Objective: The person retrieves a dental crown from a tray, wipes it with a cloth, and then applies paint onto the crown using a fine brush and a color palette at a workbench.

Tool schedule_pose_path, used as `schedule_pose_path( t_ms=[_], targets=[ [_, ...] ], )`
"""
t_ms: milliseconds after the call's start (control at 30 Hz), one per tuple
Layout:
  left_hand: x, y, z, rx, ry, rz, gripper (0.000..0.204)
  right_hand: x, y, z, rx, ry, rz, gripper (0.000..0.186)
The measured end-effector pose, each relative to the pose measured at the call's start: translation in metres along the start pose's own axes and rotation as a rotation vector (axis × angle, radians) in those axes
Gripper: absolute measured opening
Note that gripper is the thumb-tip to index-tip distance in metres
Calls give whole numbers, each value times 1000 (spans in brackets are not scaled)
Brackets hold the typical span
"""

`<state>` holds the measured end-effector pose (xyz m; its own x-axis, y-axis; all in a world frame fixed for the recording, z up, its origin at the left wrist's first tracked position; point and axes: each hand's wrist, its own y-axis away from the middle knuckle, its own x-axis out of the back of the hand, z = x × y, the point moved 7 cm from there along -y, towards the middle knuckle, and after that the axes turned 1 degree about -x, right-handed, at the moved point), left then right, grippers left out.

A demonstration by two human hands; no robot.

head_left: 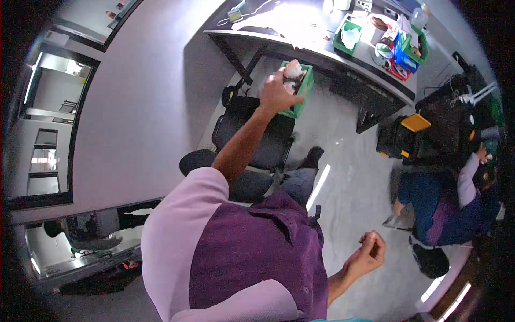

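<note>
I see a black chair (pixel 272 150) just nearside of the left hand (pixel 279 95), a desk (pixel 367 52) beyond it, and a co-worker (pixel 426 188) rightward of the right hand (pixel 366 255).

Tabletop (pixel 289 21): blown-out white glare, upper centre
Floor (pixel 343 177): bright reflected streak, right of centre
Frame rim: dark, grainy, straight edges bent

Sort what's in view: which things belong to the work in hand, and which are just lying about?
In hand:
- green basket, with the left hand at it
- pale contents at the basket, too unclear to identify

Apparently just lying about:
- black chair
- green bin on the table
- blue bin
- black case on the floor
</note>
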<state>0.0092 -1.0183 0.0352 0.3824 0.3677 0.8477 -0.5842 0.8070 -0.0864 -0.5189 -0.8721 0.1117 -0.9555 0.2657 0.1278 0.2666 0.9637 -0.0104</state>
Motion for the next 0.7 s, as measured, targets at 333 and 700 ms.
schedule_pose_path(
  t_ms=[333, 700],
  targets=[
    [-51, -232, 52, 18, 64, -93, 118, -89, -177, 6, -136, -41, 124, 9],
    [-125, -295, 92, -81, 177, -208, 110, -147, -275, -4, -99, -48, 99, 10]
  ],
)
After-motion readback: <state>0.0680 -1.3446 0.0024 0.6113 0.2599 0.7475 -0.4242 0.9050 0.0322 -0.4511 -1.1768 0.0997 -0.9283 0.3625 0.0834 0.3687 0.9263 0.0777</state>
